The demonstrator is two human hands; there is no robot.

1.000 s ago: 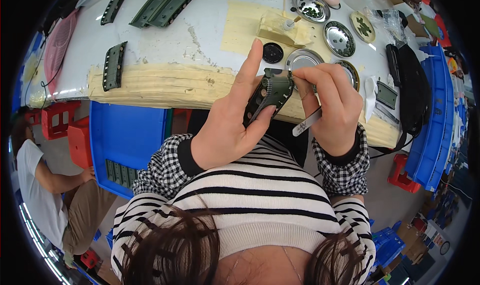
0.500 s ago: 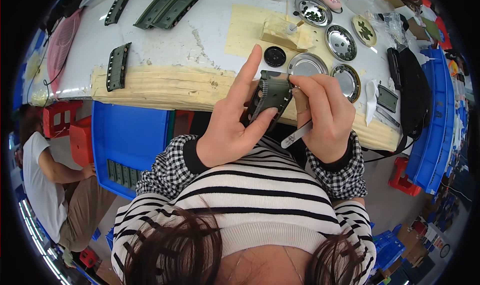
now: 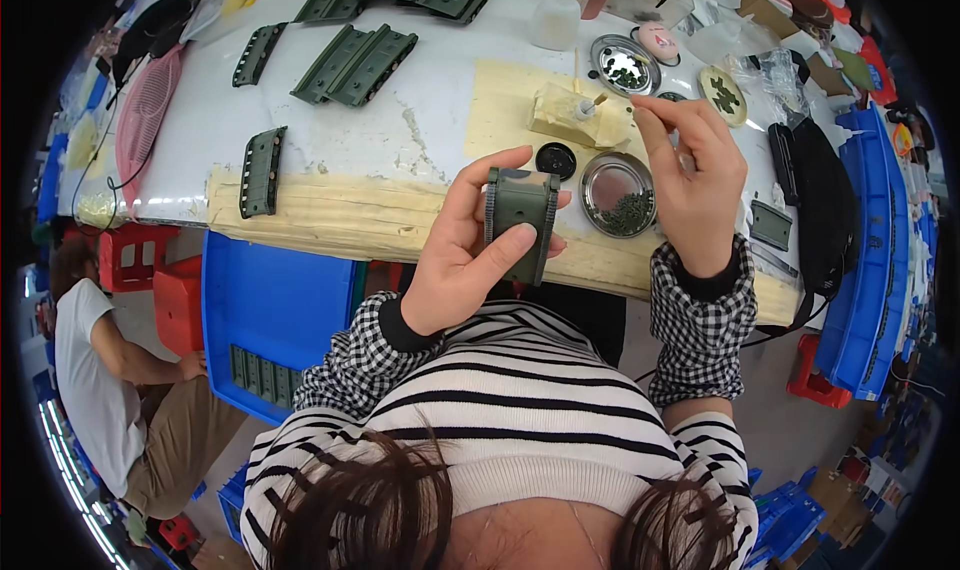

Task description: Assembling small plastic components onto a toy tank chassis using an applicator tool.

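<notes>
Gripping a dark green part (image 3: 522, 207), the left hand (image 3: 455, 270) holds it at the near edge of the table (image 3: 370, 140), thumb across its broad face. Its long axis runs nearly straight away from the person, one end pointing at the table's far edge, the other at the striped top (image 3: 560, 365); ridged strips line both long sides. The right hand (image 3: 700, 180) is raised over the table's right side, thumb and index fingertips close together; whether they pinch anything cannot be told. The part partly hides the left fingers, and its nearer end blurs into shadow.
</notes>
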